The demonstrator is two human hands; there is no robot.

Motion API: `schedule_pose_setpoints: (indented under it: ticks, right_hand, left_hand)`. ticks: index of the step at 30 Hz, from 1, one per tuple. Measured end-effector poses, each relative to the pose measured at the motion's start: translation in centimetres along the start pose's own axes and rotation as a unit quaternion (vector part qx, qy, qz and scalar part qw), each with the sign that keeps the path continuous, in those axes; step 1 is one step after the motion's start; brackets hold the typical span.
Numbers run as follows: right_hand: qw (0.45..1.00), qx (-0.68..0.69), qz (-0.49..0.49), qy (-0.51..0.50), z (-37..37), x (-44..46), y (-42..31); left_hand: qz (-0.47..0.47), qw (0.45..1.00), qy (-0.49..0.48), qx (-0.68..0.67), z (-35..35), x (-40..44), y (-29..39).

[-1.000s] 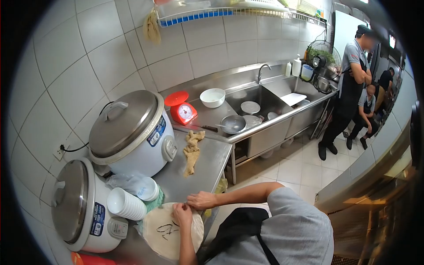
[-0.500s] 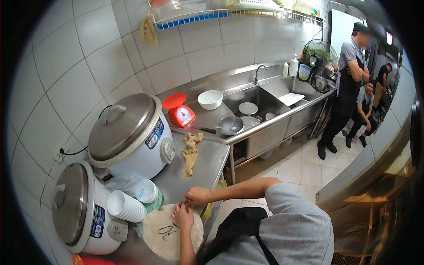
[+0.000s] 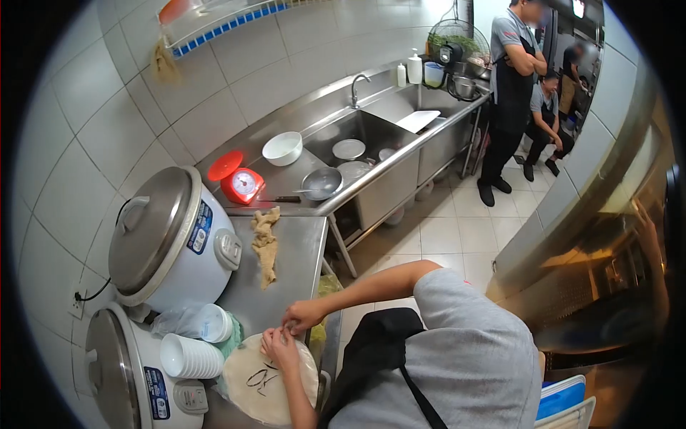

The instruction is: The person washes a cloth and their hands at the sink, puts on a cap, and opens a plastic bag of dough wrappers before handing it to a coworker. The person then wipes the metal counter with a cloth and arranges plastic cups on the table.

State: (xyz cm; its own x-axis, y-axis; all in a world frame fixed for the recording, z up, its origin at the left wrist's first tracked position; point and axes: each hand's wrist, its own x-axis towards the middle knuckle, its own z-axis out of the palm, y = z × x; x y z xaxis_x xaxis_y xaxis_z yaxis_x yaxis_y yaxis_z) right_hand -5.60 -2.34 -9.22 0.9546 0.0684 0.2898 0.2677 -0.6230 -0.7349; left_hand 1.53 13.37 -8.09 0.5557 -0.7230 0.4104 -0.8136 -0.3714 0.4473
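At seven o'clock, one pale disc lies flat, already marked, on the desk; left hand and right hand meet at its edge, grip closure unclear. Edge handling seems unfinished, remainder unclear. Two rice cookers, eight to nine; one red scale, ten.

the right arm bends at the elbow and reaches left across the lower middle of the frame, its hand curled; the left forearm rises from the bottom edge, its fingers close against the right ones.
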Motion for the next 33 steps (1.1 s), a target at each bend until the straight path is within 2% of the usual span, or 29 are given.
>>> schedule_pose_setpoints:
  ticks: [4,6,7,8,10,12,13,14,16,17,19,21,23,24,25,28,31,33]
  right_hand:
    - [0.994,-0.07,0.086,0.019,0.6,0.5,0.0]
    - [0.987,-0.158,0.032,0.012,0.7,0.9,1.3]
    - [0.979,-0.191,0.065,-0.015,0.0,0.7,0.5]
    - [0.975,-0.215,0.045,-0.02,-1.0,0.3,-0.5]
    - [0.967,-0.235,0.096,-0.023,-0.5,0.3,-0.2]
    - [0.966,-0.222,0.126,-0.031,0.2,0.3,1.6]
    - [0.963,-0.238,0.114,-0.048,-0.2,0.5,1.1]
    - [0.969,-0.22,0.103,-0.047,-1.1,1.0,0.0]
    - [0.97,-0.211,0.008,-0.116,-3.9,1.9,-1.4]
    - [0.986,-0.156,0.022,-0.061,-3.4,1.9,-0.1]
    - [0.991,-0.076,0.11,0.005,-2.7,3.6,-3.3]
    - [0.983,-0.031,0.17,0.062,-0.3,4.8,-4.5]
    - [0.965,-0.047,0.259,-0.004,1.3,6.2,-5.6]
    - [0.95,-0.055,0.304,-0.039,2.1,6.3,-6.1]
    - [0.949,-0.115,0.292,-0.014,3.4,6.3,-5.5]
    - [0.922,0.115,0.369,-0.039,3.6,6.2,-4.7]
    - [0.931,0.165,0.325,0.007,5.0,5.0,-4.2]
    - [0.857,0.396,0.329,0.028,4.7,3.9,-6.2]
  left_hand:
    - [0.015,1.0,-0.006,0.005,-0.1,-0.1,-0.5]
    - [0.019,1.0,-0.015,0.014,0.1,-0.2,-0.5]
    - [0.013,0.999,-0.018,0.026,0.2,-0.2,-0.6]
    - [0.011,0.999,-0.03,0.021,0.3,0.0,-0.7]
    - [0.024,0.997,0.003,-0.067,1.2,0.0,-1.6]
    - [0.037,0.998,0.044,0.009,0.9,0.0,-0.8]
    - [0.018,0.998,0.053,0.011,1.5,-0.4,-1.4]
    - [-0.023,1.0,-0.004,0.012,0.6,-0.4,-1.0]
    - [-0.053,0.998,0.014,-0.016,-0.6,-1.6,0.5]
    - [-0.068,0.997,0.029,-0.002,-2.2,-2.4,0.8]
    - [-0.08,0.995,0.053,0.019,-5.2,-3.7,2.6]
    - [-0.159,0.984,0.074,0.033,-8.2,-5.7,1.9]
    - [-0.254,0.946,0.126,0.156,-8.6,-8.7,-0.4]
    - [-0.263,0.941,0.115,0.179,-8.3,-10.1,-1.3]
    - [-0.273,0.935,0.107,0.201,-7.9,-11.2,-1.9]
    - [-0.291,0.927,0.085,0.221,-7.7,-11.8,-2.2]
    - [-0.279,0.937,0.111,0.178,-8.0,-12.2,-2.5]
    - [-0.275,0.935,0.199,0.102,-8.4,-12.7,-2.4]
